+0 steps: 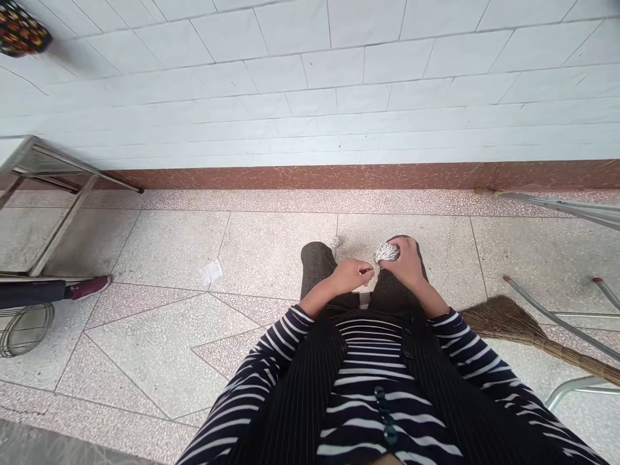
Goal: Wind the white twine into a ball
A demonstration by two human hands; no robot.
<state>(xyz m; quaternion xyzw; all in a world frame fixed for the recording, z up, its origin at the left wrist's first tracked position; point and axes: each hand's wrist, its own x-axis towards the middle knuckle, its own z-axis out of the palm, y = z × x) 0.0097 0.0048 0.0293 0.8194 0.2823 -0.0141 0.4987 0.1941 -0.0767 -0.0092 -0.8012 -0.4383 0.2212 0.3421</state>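
My right hand (pixel 408 263) is wrapped round a ball of grey-and-white yarn (pixel 386 252) above my right knee. Just left of it, my left hand (pixel 349 276) is closed in a pinch with the fingertips turned toward the ball. Whatever lies between those fingertips is too small to make out. Past my left knee, a smaller bundle of similar grey-white yarn (pixel 335 241) is visible on the floor. My lap, in dark trousers, is under both hands.
A straw broom (pixel 516 320) lies at my right beside metal legs (pixel 542 307). A white paper scrap (pixel 211 272) is on the tiled floor. At the left are a metal-legged table (pixel 68 223), a wire basket (pixel 29 329) and another person's shoe (pixel 90 287). A tiled wall (pixel 310 77) stands ahead.
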